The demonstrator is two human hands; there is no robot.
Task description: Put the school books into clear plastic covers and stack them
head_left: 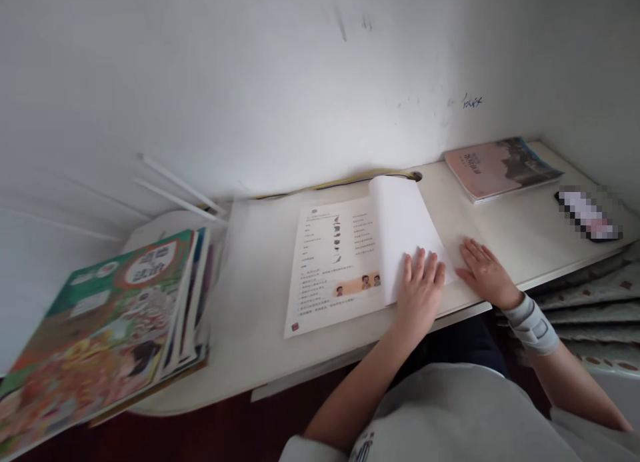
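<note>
Head view: right hand (489,274) spread, bench (255,302) beneath; left hand (420,290) spread, page (400,212) beneath, which could lift if pressure slackens!

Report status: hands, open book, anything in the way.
Left hand flat on white page. Right hand on desk, beside it. Open book, printed page showing. Phone, pink-covered book farther right, apart from both hands.

No text could be read with certainty. Chinese characters stood large on the green book (115,335) and smaller on the pink book (480,165); printed lines on the page (325,262) and handwriting on the wall (280,89) were unclear.
</note>
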